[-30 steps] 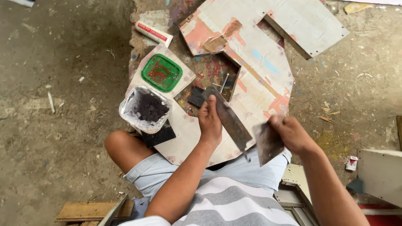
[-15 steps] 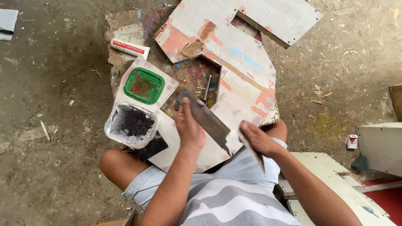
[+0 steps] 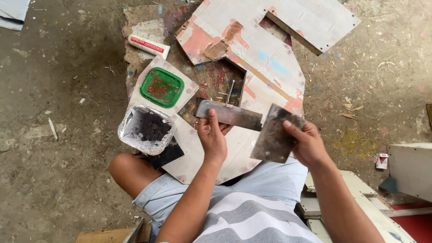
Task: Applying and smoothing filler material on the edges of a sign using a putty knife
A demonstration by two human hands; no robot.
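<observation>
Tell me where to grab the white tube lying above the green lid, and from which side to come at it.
Grip the white tube across its middle, coming straight down from above. It lies flat on the stained board, slanting from upper left to lower right, with both long sides free, so fingers can probably close across its narrow width. The green lid sits apart below it, and both hands, left and right, hold metal scrapers.

Blade [image 3: 229, 114] end under left hand [image 3: 212, 139]

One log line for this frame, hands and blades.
left hand: holds long scraper | right hand: holds wide scraper | scrapers: touching, over board
</observation>
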